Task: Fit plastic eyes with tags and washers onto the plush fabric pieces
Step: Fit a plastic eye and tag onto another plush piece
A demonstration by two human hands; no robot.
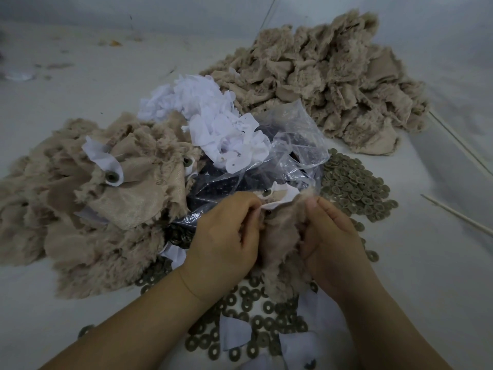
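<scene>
A beige plush fabric piece [280, 236] hangs between my two hands at centre bottom. My left hand [224, 233] pinches its upper left edge together with a white tag [282, 197]. My right hand [330, 236] grips the piece's right edge, thumb on top. A small dark eye part [266, 193] shows at the top of the piece. Several grey-green washers [352, 185] lie in a heap to the right, and several more washers [256, 324] are spread under my wrists. A clear plastic bag [288, 145] holding dark eyes sits just behind my hands.
A pile of plush pieces with tags and washers fitted [101, 188] lies at the left. A larger pile of bare plush pieces [333, 76] is at the back right. Loose white tags [213, 121] are heaped in the middle. Thin sticks [458, 140] lie at the right.
</scene>
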